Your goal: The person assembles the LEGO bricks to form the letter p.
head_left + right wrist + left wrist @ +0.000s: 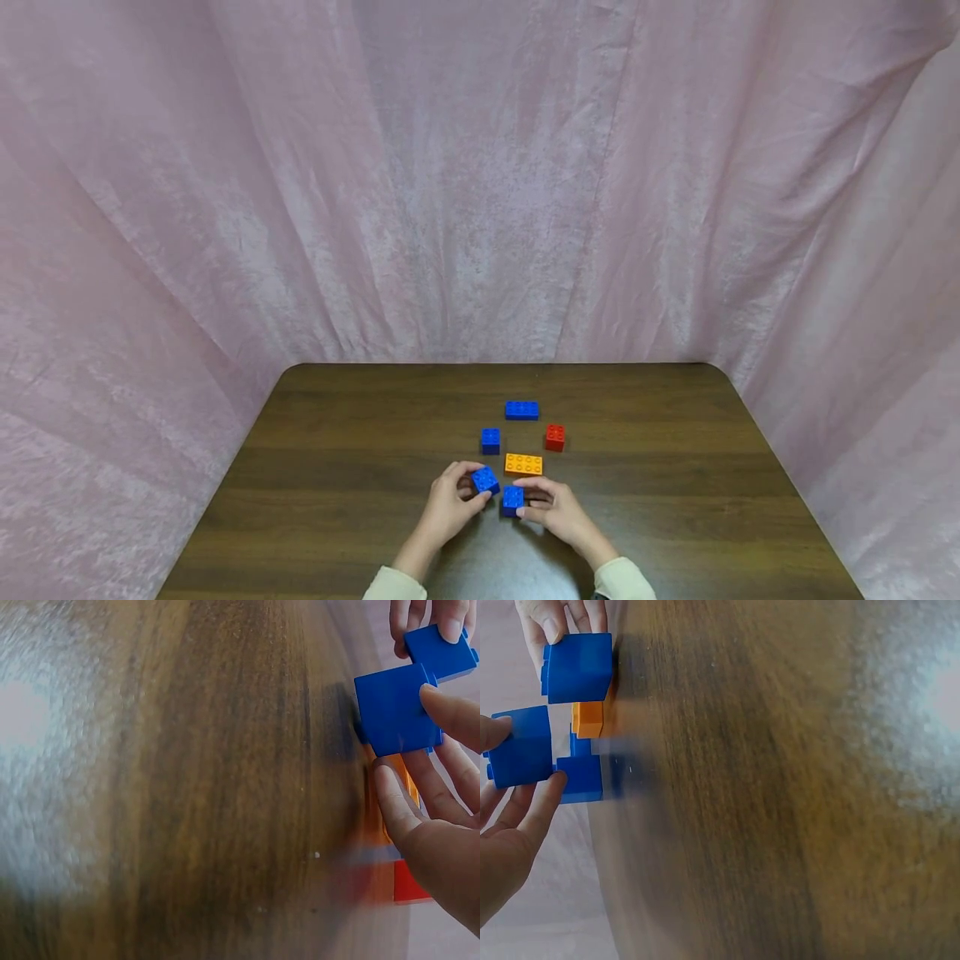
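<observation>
My head feed, nearest first: right hand (558, 510) has its fingers grasping a blue 2x2 brick (513, 498), studs up, smooth glossy sides. I can't tell whether its base touches the surface. Left hand (444, 507) pinches a second blue brick (485, 478), also 2x2, between thumb and fingers; my left wrist cam shows it lifted and slightly tilted, near the first one but apart.

Just beyond: orange 2x4 brick (523, 464), flat, long side across. Then small blue brick (491, 442) to the left, red 2x2 brick (555, 438) to the right, long blue brick (522, 410) farthest back. All stud side up. Any lettering on the studs is too small for me to read.

Surface (337, 467): dark brown wood grain, rounded far corners, glare close in. Behind it, pale pink crushed-velvet curtain (480, 183) hanging in folds.
</observation>
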`<state>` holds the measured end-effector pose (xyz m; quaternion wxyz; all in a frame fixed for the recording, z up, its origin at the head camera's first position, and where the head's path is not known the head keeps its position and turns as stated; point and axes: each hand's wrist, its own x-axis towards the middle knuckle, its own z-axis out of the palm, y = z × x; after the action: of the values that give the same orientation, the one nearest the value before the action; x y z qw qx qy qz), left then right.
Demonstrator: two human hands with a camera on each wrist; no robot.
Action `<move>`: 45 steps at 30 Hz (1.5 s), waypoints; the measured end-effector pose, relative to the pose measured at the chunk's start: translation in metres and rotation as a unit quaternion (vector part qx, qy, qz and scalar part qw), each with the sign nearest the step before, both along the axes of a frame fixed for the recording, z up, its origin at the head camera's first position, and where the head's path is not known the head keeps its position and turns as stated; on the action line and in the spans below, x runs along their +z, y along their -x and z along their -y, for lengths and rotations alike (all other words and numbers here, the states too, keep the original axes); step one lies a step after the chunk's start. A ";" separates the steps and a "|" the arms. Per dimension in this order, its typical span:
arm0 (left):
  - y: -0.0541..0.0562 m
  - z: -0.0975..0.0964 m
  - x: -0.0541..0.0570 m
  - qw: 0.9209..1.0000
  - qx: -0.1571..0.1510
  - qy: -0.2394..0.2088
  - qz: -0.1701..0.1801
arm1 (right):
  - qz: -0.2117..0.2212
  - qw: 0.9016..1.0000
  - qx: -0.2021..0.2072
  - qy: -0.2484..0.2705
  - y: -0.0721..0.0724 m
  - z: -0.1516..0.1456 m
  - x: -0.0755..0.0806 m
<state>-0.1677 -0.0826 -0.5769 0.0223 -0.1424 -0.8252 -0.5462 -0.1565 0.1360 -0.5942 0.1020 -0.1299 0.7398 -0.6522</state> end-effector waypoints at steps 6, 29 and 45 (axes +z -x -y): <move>0.002 0.000 -0.003 1.000 -0.008 -0.026 -0.004 | 0.010 1.000 -0.002 -0.007 0.002 0.000 -0.001; 0.001 -0.009 -0.008 0.997 -0.067 -0.044 -0.015 | 0.028 0.999 -0.017 0.007 0.000 0.000 -0.002; 0.000 -0.015 -0.007 0.995 -0.084 -0.043 0.015 | 0.060 0.998 -0.023 0.022 0.003 0.000 -0.006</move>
<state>-0.1675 -0.0676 -0.5839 -0.0298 -0.2015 -0.7865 -0.5830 -0.1599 0.1365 -0.6002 0.1280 -0.0754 0.7206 -0.6773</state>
